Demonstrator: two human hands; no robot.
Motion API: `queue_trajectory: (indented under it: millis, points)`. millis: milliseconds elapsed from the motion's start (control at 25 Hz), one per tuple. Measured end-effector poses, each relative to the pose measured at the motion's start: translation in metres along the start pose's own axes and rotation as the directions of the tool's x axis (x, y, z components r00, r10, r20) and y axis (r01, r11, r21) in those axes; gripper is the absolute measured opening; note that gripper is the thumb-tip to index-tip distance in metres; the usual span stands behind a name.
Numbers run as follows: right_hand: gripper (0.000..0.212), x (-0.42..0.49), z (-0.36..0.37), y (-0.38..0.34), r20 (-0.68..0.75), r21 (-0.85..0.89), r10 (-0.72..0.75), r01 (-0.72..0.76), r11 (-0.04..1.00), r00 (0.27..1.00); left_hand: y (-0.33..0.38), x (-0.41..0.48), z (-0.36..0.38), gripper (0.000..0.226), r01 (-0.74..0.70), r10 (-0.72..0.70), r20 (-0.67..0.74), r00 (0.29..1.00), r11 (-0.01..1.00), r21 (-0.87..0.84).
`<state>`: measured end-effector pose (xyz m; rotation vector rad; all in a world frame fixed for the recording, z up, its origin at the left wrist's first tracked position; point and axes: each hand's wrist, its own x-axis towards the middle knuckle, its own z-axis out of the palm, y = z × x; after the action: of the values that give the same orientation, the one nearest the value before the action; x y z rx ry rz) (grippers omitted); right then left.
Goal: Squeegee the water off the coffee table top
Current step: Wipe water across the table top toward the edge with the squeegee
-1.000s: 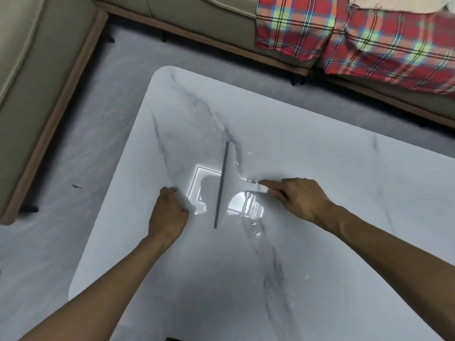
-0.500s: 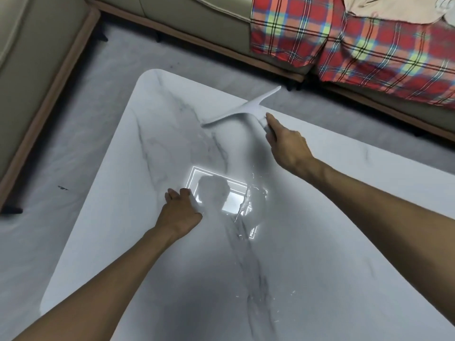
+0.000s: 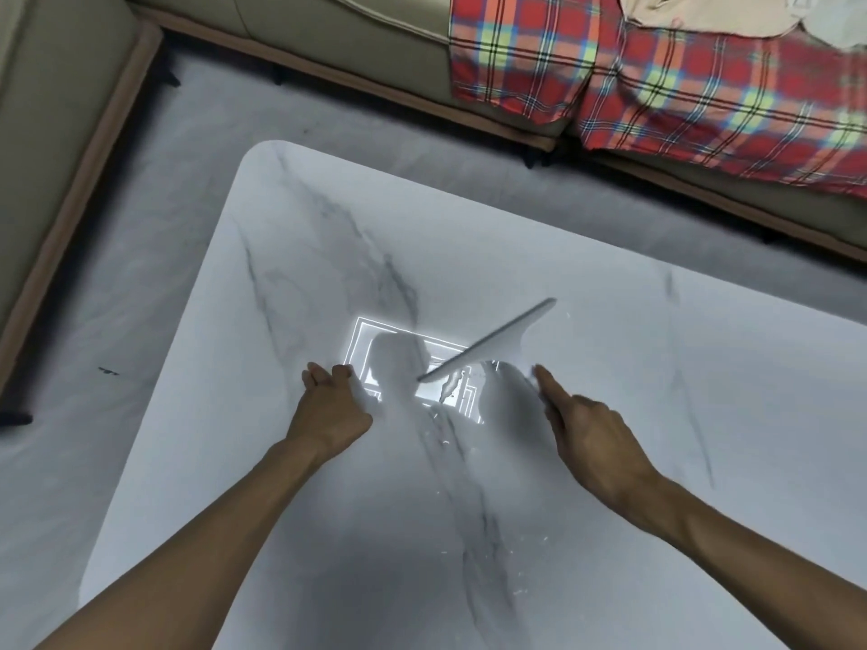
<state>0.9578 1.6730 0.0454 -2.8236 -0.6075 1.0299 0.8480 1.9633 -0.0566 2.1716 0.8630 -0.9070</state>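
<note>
Head view: white marble-look coffee table top (image 3: 610,368) with grey veins, filling most of the frame, one rounded corner at the far left. Right hand (image 3: 591,433) closed around the handle of a pale grey squeegee (image 3: 492,342), forefinger stretched along it toward the blade; handle itself blurred and mostly hidden by the hand. Blade running diagonally, low end at the near left beside the bright reflected ceiling light (image 3: 413,363), high end at the far right; contact with the surface at the low end likely, lift of the far end impossible to judge. Left hand (image 3: 330,405) flat on the table just left of the reflection, fingers together, gripping nothing. Water (image 3: 450,429) as streaks and beads under the blade and trailing toward the near edge. Beyond the table, grey floor (image 3: 187,180), beige sofa (image 3: 338,21), red plaid blanket (image 3: 703,96) draped over its seat.
</note>
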Motion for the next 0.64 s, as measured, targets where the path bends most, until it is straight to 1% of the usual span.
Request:
queue_trajectory:
  millis: [80,160,240,280,320,360,440,520,640]
  points:
    - [0.044,-0.005,-0.019,-0.002,-0.02,0.091,0.02,-0.019,0.996,1.0,0.001,-0.003,-0.002,0.067,-0.005,0.005,-0.006,1.0,1.0,-0.014]
    - [0.042,0.018,-0.043,-0.007,-0.133,0.193,0.02,0.007,0.981,0.991,0.001,-0.008,0.0,0.06,-0.02,0.019,-0.056,0.998,0.999,-0.028]
    - [0.036,0.06,-0.066,-0.014,-0.225,0.227,0.039,0.013,0.974,0.974,0.005,-0.017,0.007,0.052,-0.1,0.096,-0.124,0.988,0.995,-0.024]
    - [0.03,0.085,-0.074,-0.016,-0.238,0.267,0.097,-0.031,0.963,0.967,0.007,-0.022,0.013,0.052,-0.154,0.151,-0.146,0.978,0.988,-0.007]
    - [0.027,0.105,-0.079,-0.018,-0.225,0.317,0.17,-0.093,0.944,0.959,0.009,-0.027,0.02,0.055,-0.203,0.204,-0.151,0.967,0.979,0.021]
    - [0.029,0.119,-0.079,-0.02,-0.207,0.346,0.235,-0.154,0.926,0.95,0.01,-0.031,0.028,0.058,-0.244,0.249,-0.144,0.958,0.968,0.053]
    - [0.036,0.127,-0.064,-0.022,-0.191,0.342,0.294,-0.218,0.914,0.936,0.013,-0.037,0.042,0.061,-0.295,0.309,-0.132,0.942,0.949,0.112]
    - [0.039,0.106,-0.039,-0.023,-0.189,0.3,0.272,-0.209,0.931,0.943,0.014,-0.04,0.051,0.055,-0.311,0.328,-0.133,0.935,0.941,0.133]
    - [0.045,0.052,-0.003,-0.01,-0.158,0.262,0.233,-0.187,0.947,0.96,0.016,-0.043,0.056,0.044,-0.294,0.309,-0.107,0.945,0.946,0.136]
